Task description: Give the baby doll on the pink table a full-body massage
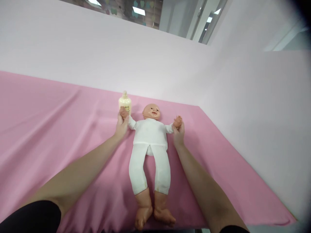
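A baby doll [151,134] in a white cloth body lies on its back, head away from me and bare feet toward me. Its arms are spread out to both sides. My left hand [120,126] is closed around the doll's hand on the left. On the other side, my right hand [179,132] grips the doll's other hand, thumb against its wrist. Just behind my left hand stands a cream-coloured pump bottle [124,101], upright, its lower part partly hidden by the doll's hand.
A pink sheet [97,106] with folds on the left covers the surface under the doll. White walls [136,58] rise behind it and on the right [255,103]. A window [145,13] is set above the back wall.
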`<state>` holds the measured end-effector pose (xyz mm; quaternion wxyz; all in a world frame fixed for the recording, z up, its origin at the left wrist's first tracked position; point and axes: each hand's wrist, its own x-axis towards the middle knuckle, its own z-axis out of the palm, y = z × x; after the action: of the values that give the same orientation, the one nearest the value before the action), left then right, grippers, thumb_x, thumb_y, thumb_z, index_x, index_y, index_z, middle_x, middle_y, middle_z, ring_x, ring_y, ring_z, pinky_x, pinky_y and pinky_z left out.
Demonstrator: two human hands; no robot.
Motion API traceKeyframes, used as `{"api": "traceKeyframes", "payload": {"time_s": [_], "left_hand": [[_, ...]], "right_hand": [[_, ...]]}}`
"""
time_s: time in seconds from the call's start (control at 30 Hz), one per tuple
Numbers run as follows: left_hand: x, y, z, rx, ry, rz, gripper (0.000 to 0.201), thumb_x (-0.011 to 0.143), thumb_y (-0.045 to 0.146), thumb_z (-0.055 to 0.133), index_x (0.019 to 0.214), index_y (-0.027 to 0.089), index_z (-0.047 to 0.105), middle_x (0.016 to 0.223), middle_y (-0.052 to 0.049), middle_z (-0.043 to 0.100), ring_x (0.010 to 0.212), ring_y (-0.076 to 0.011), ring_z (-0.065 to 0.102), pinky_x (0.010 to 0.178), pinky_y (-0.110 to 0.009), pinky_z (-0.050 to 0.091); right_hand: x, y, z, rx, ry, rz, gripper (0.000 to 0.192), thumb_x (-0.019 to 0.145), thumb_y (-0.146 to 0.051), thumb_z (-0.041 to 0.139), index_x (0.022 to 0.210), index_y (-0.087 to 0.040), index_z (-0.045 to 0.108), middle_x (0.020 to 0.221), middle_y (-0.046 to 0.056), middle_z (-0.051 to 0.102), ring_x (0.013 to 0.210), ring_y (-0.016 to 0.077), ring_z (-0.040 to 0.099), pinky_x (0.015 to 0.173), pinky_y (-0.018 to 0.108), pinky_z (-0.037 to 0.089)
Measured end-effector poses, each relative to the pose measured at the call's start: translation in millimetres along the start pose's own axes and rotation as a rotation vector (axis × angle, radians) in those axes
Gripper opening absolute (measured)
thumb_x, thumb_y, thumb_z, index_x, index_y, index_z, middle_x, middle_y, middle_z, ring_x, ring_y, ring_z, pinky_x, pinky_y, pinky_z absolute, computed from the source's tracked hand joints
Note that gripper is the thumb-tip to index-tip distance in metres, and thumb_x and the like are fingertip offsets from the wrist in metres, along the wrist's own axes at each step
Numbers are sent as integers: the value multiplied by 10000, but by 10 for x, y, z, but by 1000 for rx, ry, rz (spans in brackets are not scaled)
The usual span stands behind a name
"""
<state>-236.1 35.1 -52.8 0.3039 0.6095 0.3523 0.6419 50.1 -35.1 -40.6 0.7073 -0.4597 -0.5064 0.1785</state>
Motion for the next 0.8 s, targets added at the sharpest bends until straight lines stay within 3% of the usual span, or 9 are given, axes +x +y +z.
{"api": "traceKeyframes", "payload": {"time_s": [0.1,0.23,0.37,0.47,0.57,0.8], "left_hand": [[-66,201,108,198,-229,132,458,906,373,464,1329,213,384,1315,-102,499,1241,-244,448,1072,-427,342],[-108,274,176,497,-551,239,430,900,353,460,1304,207,465,1258,-94,543,1172,-263,469,1039,-463,345],[-107,265,180,574,-604,226,405,913,343,433,1299,227,477,1242,-80,550,1134,-256,476,1020,-465,357],[-110,267,175,508,-522,254,413,903,347,455,1292,209,462,1228,-90,553,1135,-258,481,1025,-471,357],[-101,237,159,336,-312,215,416,910,345,447,1292,186,409,1270,-114,518,1194,-246,468,1059,-458,345],[39,53,36,-117,209,-245,396,922,346,467,1278,252,322,1393,-70,416,1295,-191,416,1067,-347,380]], "right_hand": [[-49,-72,62,-131,-196,-71,473,801,-270,561,1269,-221,509,1302,81,546,1213,204,505,1065,400,373],[-79,-74,94,-395,-430,-219,403,804,-213,555,1203,-263,585,1201,46,612,1139,211,530,1050,410,370],[-84,-68,90,-450,-440,-250,413,815,-195,537,1219,-267,576,1203,45,609,1127,211,532,1043,407,373],[-94,-81,79,-375,-396,-198,425,826,-241,547,1251,-253,539,1239,56,586,1166,207,519,1060,400,367],[-89,-91,69,-205,-264,-85,487,835,-293,542,1310,-231,458,1347,79,507,1240,197,479,1079,388,358],[41,115,-56,-45,178,140,637,831,-358,476,1413,-225,256,1444,108,351,1272,206,444,1045,450,393]]}}
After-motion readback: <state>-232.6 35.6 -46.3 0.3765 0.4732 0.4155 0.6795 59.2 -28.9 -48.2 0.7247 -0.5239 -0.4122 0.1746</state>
